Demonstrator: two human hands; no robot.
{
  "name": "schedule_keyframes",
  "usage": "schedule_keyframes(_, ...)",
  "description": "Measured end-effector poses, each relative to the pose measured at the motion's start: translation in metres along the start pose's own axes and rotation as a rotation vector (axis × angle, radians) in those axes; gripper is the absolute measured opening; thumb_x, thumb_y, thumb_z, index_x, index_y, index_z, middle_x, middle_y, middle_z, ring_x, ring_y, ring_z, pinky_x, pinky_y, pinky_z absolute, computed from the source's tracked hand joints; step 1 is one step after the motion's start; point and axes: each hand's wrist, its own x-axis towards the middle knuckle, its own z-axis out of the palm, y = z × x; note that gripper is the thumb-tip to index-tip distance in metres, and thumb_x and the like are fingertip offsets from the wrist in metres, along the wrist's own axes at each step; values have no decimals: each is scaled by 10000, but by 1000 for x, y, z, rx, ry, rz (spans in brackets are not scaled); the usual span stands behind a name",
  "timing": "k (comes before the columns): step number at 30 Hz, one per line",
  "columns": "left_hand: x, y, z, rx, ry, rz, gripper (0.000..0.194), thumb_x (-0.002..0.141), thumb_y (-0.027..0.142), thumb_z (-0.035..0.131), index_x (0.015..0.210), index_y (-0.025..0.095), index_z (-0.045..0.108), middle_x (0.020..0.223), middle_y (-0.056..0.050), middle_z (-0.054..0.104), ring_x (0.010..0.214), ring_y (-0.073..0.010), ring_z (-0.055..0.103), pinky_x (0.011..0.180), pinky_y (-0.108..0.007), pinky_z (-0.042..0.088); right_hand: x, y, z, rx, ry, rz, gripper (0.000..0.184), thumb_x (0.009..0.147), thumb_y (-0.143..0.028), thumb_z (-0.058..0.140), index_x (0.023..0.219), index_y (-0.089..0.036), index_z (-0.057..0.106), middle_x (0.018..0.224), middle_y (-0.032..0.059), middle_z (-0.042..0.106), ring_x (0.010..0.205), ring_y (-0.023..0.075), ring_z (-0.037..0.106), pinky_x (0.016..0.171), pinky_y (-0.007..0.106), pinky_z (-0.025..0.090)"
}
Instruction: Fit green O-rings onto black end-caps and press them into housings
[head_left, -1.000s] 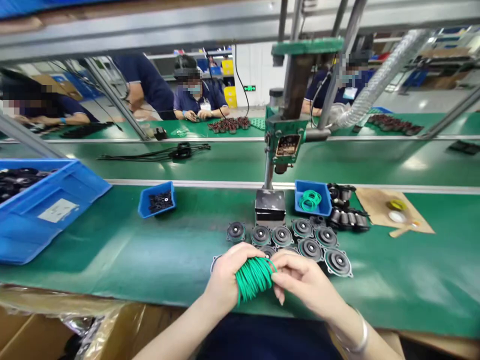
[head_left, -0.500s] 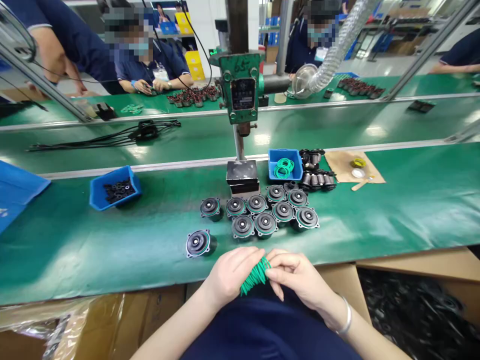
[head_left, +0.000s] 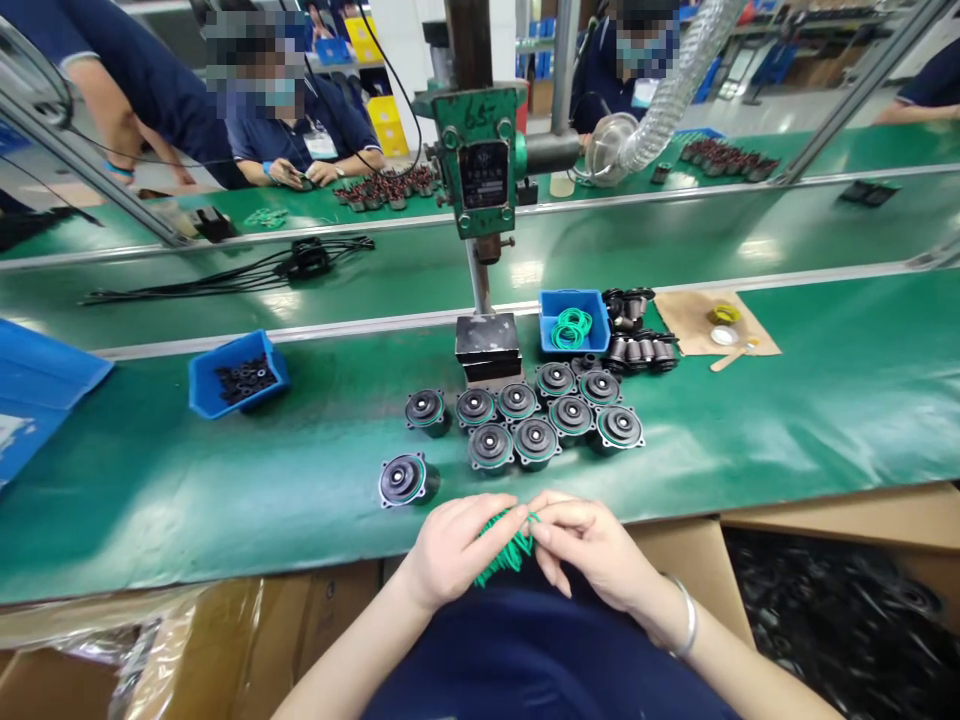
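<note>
Curling our left hand point(head_left: 448, 552) around bundled thin green rings point(head_left: 504, 560), long axis eight-to-two o'clock, we pinch one with our right hand point(head_left: 592, 548).

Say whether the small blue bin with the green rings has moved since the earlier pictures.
No. The blue bin still stands just right of the black press base, as in both earlier pictures; only the camera's view has shifted.

Dark navy-blue fabric point(head_left: 540, 660), lightly creased, covers your body at six o'clock. Between four and five o'clock, a smooth, narrow silver-coloured bangle point(head_left: 688, 618) rings your right wrist point(head_left: 660, 603). Your left hand point(head_left: 457, 550) and right hand point(head_left: 585, 545) are bare.
</note>
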Motion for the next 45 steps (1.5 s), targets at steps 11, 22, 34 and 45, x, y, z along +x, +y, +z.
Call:
schedule_keyframes(11,-2,-1,-1,-346,118,-159,270,1022,170,414,1184,140,628,1066,-129,735,1141,-222,680,924,-342,602,-1,1,-8,334,123,65,295,896,-432,664,929,-195,492,552,-85,549,281,53,471,249,103,293)
schedule_keyframes(22,-5,0,-4,-292,132,-241,274,1002,182,483,1208,166,663,1129,-112,738,1026,-182,716,876,-282,606,8,3,-5,242,121,147,331,786,-410,785,814,-148,587,493,-130,355,303,-14,261,279,114,304)
schedule_keyframes(34,-2,3,-1,-332,147,-312,223,981,225,545,1159,179,673,1058,-100,730,971,-175,717,847,-274,597,12,4,9,157,-62,267,400,771,-468,782,862,-129,591,375,-121,417,277,22,346,300,119,315)
schedule_keyframes(45,-11,1,-2,-410,193,-343,259,945,140,595,1178,211,684,1081,-70,748,949,-168,728,814,-269,617,10,0,-6,375,210,213,394,737,-388,832,812,-174,510,465,-139,354,324,-16,212,283,96,162)
